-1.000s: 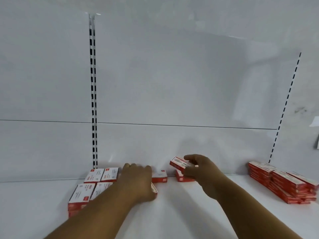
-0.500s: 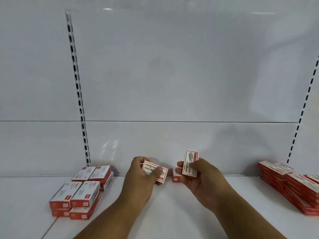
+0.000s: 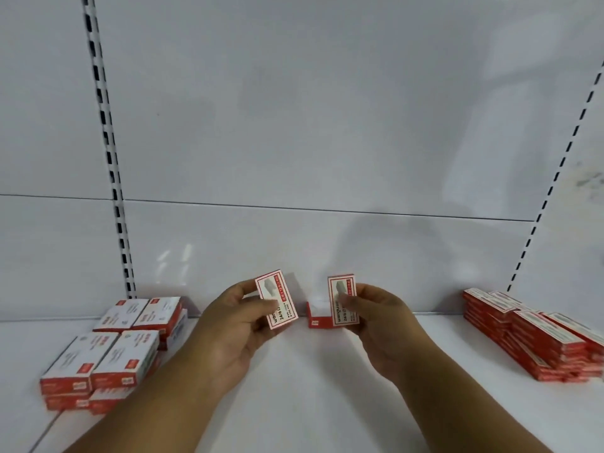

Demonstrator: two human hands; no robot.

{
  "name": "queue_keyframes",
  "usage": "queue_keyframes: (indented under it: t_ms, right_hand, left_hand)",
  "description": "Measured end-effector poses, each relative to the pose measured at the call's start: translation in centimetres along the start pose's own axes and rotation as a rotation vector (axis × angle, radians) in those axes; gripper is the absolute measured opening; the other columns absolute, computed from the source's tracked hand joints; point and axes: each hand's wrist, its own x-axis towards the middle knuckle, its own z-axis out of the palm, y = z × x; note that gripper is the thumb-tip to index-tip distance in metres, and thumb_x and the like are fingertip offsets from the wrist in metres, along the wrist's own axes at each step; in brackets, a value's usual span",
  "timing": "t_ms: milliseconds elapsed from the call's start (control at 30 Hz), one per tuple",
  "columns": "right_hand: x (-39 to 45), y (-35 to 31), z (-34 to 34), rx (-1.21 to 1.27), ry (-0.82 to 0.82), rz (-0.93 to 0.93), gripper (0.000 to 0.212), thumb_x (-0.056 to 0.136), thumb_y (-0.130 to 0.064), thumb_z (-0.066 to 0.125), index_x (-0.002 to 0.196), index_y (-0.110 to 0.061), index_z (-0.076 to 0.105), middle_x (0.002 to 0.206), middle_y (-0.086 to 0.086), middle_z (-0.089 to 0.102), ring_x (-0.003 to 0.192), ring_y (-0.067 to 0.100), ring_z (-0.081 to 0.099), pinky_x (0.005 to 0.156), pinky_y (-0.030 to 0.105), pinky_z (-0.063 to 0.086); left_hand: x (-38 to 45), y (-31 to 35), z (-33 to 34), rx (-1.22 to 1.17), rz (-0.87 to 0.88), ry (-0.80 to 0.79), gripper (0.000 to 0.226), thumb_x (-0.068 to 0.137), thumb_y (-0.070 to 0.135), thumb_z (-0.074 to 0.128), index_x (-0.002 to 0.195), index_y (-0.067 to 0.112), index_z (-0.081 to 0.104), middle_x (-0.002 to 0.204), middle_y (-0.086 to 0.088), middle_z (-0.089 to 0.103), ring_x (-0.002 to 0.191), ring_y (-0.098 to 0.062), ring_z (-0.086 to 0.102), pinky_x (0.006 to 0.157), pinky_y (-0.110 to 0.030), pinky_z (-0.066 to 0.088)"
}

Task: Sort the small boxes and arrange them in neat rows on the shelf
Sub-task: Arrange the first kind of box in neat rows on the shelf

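Observation:
My left hand point(image 3: 233, 325) pinches a small red-and-white box point(image 3: 276, 299) between thumb and fingers, printed face turned toward me, raised above the white shelf point(image 3: 313, 403). My right hand point(image 3: 380, 325) holds a second such box point(image 3: 342, 297) upright in the same way. Between and behind the hands one more small box point(image 3: 316, 317) lies flat against the back panel. A two-layer group of larger red-and-white boxes point(image 3: 117, 348) sits at the left. A long stacked row of red boxes point(image 3: 536, 341) runs along the right.
The white back panel point(image 3: 327, 142) rises behind the shelf, with slotted black uprights at the left point(image 3: 112, 178) and right point(image 3: 552, 188). Bare shelf surface lies between the left group and the right row, in front of my arms.
Both hands have lifted boxes off the shelf and turned their printed faces toward me. The left box has gone from tilted to nearly upright. The camera view has shifted slightly right.

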Motion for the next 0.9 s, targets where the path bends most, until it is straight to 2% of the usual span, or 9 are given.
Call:
queue_keyframes:
  t_ms: [67, 200, 367, 567, 633, 767, 800, 867, 900]
  right_hand:
    - [-0.4, 0.1, -0.2, -0.069, 0.039, -0.008, 0.017, 0.091, -0.001, 0.061, 0.102, -0.004, 0.071, 0.095, 0.015, 0.075, 0.091, 0.03, 0.07, 0.092, 0.042, 0.053]
    - [-1.6, -0.7, -0.2, -0.107, 0.066, -0.029, 0.026, 0.094, 0.006, 0.049, 0.109, -0.001, 0.068, 0.094, 0.014, 0.075, 0.084, 0.026, 0.072, 0.077, 0.033, 0.055]
    - [-4.9, -3.1, -2.9, -0.21, 0.111, -0.189, 0.034, 0.09, 0.004, 0.059, 0.118, -0.016, 0.057, 0.091, 0.011, 0.074, 0.081, 0.024, 0.074, 0.075, 0.034, 0.06]
    - [-6.5, -9.5, -12.7, -0.52, 0.281, -0.356, 0.012, 0.087, -0.007, 0.069, 0.092, -0.016, 0.062, 0.076, 0.001, 0.074, 0.068, 0.017, 0.073, 0.06, 0.027, 0.056]
    - [-5.5, -11.9, -16.7, -0.633, 0.332, -0.424, 0.011, 0.083, -0.007, 0.072, 0.084, -0.014, 0.064, 0.071, 0.004, 0.072, 0.062, 0.019, 0.071, 0.056, 0.031, 0.056]
    - [-1.2, -15.3, -24.5, -0.766, 0.305, -0.308, 0.013, 0.08, -0.004, 0.076, 0.079, -0.007, 0.064, 0.069, 0.011, 0.073, 0.062, 0.026, 0.073, 0.07, 0.049, 0.06]
    - [0.1, -15.6, -25.9, -0.793, 0.289, -0.246, 0.013, 0.079, -0.005, 0.077, 0.079, -0.006, 0.064, 0.069, 0.011, 0.073, 0.062, 0.026, 0.073, 0.073, 0.05, 0.06]
    - [2.7, -15.6, -27.9, -0.857, 0.244, -0.137, 0.012, 0.081, -0.005, 0.075, 0.08, -0.004, 0.063, 0.071, 0.012, 0.074, 0.06, 0.023, 0.073, 0.068, 0.044, 0.062]
    - [3.9, -15.4, -28.5, -0.882, 0.214, -0.093, 0.011, 0.082, -0.005, 0.074, 0.082, -0.003, 0.064, 0.072, 0.012, 0.074, 0.061, 0.022, 0.073, 0.065, 0.039, 0.062]
  left_hand:
    - [0.1, -0.1, 0.4, 0.078, 0.01, -0.009, 0.03, 0.083, -0.013, 0.059, 0.109, 0.002, 0.066, 0.096, -0.017, 0.074, 0.081, -0.029, 0.071, 0.078, -0.042, 0.059]
    - [-1.5, -1.1, 1.5, 0.286, 0.052, -0.058, 0.024, 0.084, -0.006, 0.065, 0.103, 0.008, 0.068, 0.098, -0.012, 0.075, 0.09, -0.031, 0.071, 0.089, -0.048, 0.05]
    - [-4.6, -1.6, 5.4, 0.366, 0.041, -0.155, 0.021, 0.085, -0.007, 0.064, 0.102, 0.005, 0.066, 0.09, -0.011, 0.076, 0.083, -0.029, 0.073, 0.078, -0.043, 0.054]
    - [-4.8, -3.1, 14.2, 0.362, -0.014, -0.224, 0.016, 0.088, -0.003, 0.063, 0.102, 0.004, 0.067, 0.089, -0.015, 0.076, 0.083, -0.027, 0.071, 0.071, -0.035, 0.053]
    - [-3.9, -4.3, 18.2, 0.372, 0.012, -0.22, 0.014, 0.088, -0.001, 0.065, 0.101, 0.003, 0.067, 0.087, -0.014, 0.076, 0.079, -0.025, 0.07, 0.069, -0.034, 0.053]
    - [-0.6, -7.2, 26.7, 0.398, -0.018, -0.204, 0.011, 0.09, -0.001, 0.063, 0.1, 0.0, 0.066, 0.084, -0.014, 0.076, 0.074, -0.023, 0.071, 0.073, -0.038, 0.059]
    - [0.5, -8.0, 28.5, 0.435, -0.022, -0.195, 0.011, 0.09, 0.0, 0.063, 0.1, -0.001, 0.067, 0.083, -0.013, 0.076, 0.072, -0.022, 0.071, 0.068, -0.037, 0.06]
    - [2.5, -9.5, 31.1, 0.533, -0.018, -0.171, 0.01, 0.091, 0.002, 0.063, 0.098, 0.002, 0.07, 0.083, -0.012, 0.076, 0.068, -0.019, 0.071, 0.055, -0.028, 0.056]
    - [3.5, -10.3, 31.8, 0.599, -0.004, -0.159, 0.01, 0.091, 0.003, 0.063, 0.095, 0.006, 0.072, 0.082, -0.011, 0.076, 0.07, -0.019, 0.073, 0.056, -0.028, 0.057]
